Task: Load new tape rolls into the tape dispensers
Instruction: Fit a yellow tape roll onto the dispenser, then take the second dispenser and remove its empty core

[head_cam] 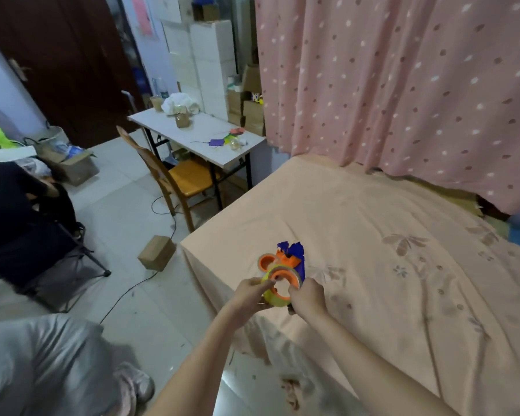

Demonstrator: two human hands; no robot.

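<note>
Hands (254, 292) (306, 295) are clamping the tape roll (278, 291) from either side, steadying it for seating on the dispenser (291, 259) just beyond your fingers.

- One head-worn view, looking forward and steeply down over both forearms.
- It sits close above the bed (388, 235) corner; floor and white table (198, 136) lie farther left.

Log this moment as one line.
left hand grips tape roll | right hand grips roll | dispenser on bed
</note>
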